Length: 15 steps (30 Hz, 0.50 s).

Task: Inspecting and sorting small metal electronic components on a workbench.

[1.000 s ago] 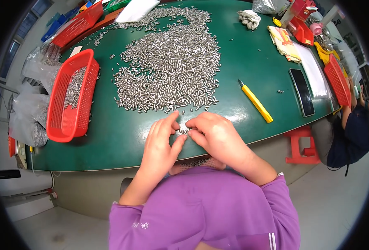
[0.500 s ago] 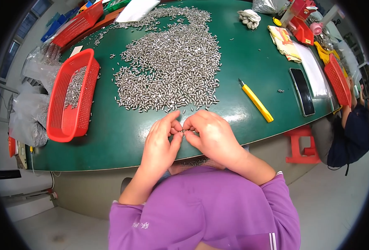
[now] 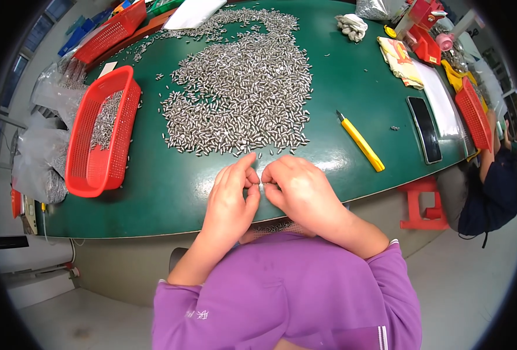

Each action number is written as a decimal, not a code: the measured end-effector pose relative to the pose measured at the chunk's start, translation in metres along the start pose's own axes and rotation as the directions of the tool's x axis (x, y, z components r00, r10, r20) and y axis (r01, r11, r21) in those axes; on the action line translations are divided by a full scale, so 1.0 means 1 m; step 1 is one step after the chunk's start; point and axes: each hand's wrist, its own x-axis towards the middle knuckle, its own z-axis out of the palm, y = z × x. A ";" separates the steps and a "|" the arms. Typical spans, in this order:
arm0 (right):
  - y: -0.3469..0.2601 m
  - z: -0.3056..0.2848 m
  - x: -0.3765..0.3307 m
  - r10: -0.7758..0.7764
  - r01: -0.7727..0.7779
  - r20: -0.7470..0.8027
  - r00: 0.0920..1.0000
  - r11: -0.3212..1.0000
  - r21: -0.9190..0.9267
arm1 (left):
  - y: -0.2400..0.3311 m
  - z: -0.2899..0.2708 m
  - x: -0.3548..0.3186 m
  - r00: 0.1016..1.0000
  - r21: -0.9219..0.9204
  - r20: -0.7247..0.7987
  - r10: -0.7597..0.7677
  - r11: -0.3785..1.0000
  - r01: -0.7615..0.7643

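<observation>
Close to the table's front edge, my left hand [image 3: 230,192] and my right hand [image 3: 300,185] meet with thumbs and forefingers pinched. Between their fingertips is a tiny silvery metal piece [image 3: 262,185], mostly covered by the fingers. Just beyond my hands spreads a wide pile of small, bullet-shaped metal pins [image 3: 241,99], with a few loose ones near my fingertips. Below my wrists, a container of metal pieces [image 3: 276,226] shows partly between my forearms at the table edge.
On the green table [image 3: 153,204], a red plastic basket [image 3: 118,169] with more pins stands left. Rightward lie a yellow utility knife [image 3: 361,144], a phone [image 3: 424,129], a patterned cloth [image 3: 399,63] and white gloves [image 3: 351,27]. A person [image 3: 494,186] sits far right by a red stool [image 3: 423,204].
Both hands have shifted slightly right, still pinched together. The metal piece between the fingertips shows less than before. The pile and basket look unchanged.
</observation>
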 end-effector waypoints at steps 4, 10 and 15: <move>0.004 0.001 0.001 -0.002 0.001 0.010 1.000 0.998 0.067 | 0.002 -0.003 0.002 0.998 -0.073 0.044 -0.050 0.996 0.054; 0.005 -0.002 -0.001 0.069 -0.073 0.035 0.997 0.991 0.112 | 0.002 -0.004 0.001 0.994 -0.114 0.053 -0.099 0.988 0.105; 0.006 -0.004 -0.004 0.051 -0.058 0.053 0.997 0.990 0.126 | 0.002 -0.008 0.000 0.995 -0.148 0.067 -0.078 0.985 0.088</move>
